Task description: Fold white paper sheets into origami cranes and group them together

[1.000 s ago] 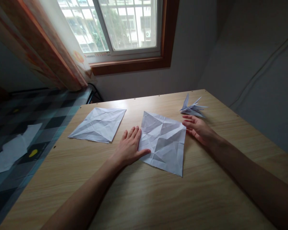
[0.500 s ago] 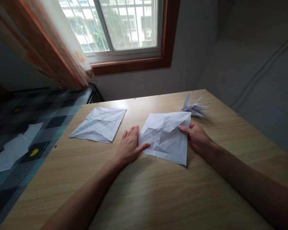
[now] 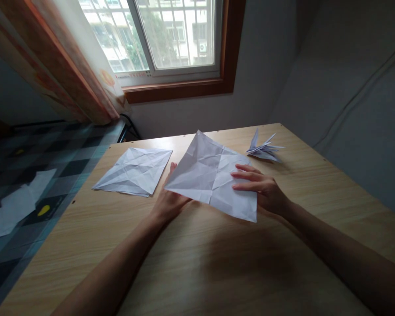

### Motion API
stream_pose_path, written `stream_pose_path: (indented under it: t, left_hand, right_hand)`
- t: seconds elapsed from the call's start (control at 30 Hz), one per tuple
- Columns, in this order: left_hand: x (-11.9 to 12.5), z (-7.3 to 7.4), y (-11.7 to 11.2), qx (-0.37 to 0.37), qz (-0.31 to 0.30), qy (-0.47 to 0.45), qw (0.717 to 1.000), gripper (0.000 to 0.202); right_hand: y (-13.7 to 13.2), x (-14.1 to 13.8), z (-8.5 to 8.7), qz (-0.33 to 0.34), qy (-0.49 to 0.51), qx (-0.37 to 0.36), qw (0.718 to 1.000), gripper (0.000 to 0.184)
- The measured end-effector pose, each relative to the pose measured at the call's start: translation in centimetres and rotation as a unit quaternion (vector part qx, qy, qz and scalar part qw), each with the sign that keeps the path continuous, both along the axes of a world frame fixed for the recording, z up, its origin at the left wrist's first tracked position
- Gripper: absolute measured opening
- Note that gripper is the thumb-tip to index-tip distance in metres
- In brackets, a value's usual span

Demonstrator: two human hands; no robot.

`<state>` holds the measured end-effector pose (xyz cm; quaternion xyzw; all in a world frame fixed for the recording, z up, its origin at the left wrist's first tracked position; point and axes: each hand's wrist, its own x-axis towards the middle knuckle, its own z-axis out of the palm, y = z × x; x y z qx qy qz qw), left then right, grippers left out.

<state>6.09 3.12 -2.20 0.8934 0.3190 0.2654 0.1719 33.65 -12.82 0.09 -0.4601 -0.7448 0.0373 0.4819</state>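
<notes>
A creased square sheet of white paper (image 3: 210,171) is raised at a tilt above the wooden table, one corner pointing toward the window. My right hand (image 3: 261,186) is closed on its right side, fingers lying over the top face and the thumb hidden underneath. At the sheet's left corner is my left hand (image 3: 171,199), partly behind the paper. One fingertip shows stretched out past the edge, so that hand looks open; its other fingers are mostly covered. To the left lie stacked creased paper sheets (image 3: 134,171).
A folded white paper piece with pointed flaps (image 3: 265,149) stands at the table's back right. The wooden table (image 3: 184,272) meets a checked cloth surface (image 3: 75,156) on the left, where loose white paper (image 3: 16,208) lies. A window and curtain are beyond.
The sheet has lifted and turned, with its far corner now pointing up. My right fingers have moved onto its top face. My left hand has gone from beside the sheet to partly behind it.
</notes>
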Motion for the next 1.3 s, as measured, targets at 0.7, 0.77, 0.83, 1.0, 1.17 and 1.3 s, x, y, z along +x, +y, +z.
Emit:
stream_pose_path:
  t: [0.7,0.77,0.83,1.0,1.17,1.3]
  left_hand:
    - [-0.9,1.5,1.0,0.071,-0.211,0.152,0.963,0.058]
    - [-0.8,1.2,0.8,0.078,-0.198,0.095,0.972,0.045]
    - [-0.7,1.1,0.5,0.071,-0.161,0.049,0.983,0.026]
    - [-0.1,1.0,-0.7,-0.082,-0.058,-0.034,0.994,0.028]
    - [1.0,0.8,-1.5,-0.123,0.0,-0.064,0.99,0.082]
    - [1.8,0.9,-2.4,0.07,0.017,0.014,0.997,0.073]
  right_hand:
    - [0.5,2.9,-2.3,0.029,-0.108,-0.235,0.966,0.043]
    - [0.4,2.8,-2.3,-0.012,-0.055,-0.209,0.976,0.033]
    - [0.2,2.5,-2.5,-0.075,0.002,-0.214,0.974,0.032]
    - [0.4,1.1,-3.0,-0.211,0.11,-0.272,0.932,0.05]
    - [0.9,-0.2,-2.7,-0.357,0.052,-0.264,0.894,0.074]
    - [1.0,-0.6,-2.8,-0.399,-0.089,-0.209,0.888,0.074]
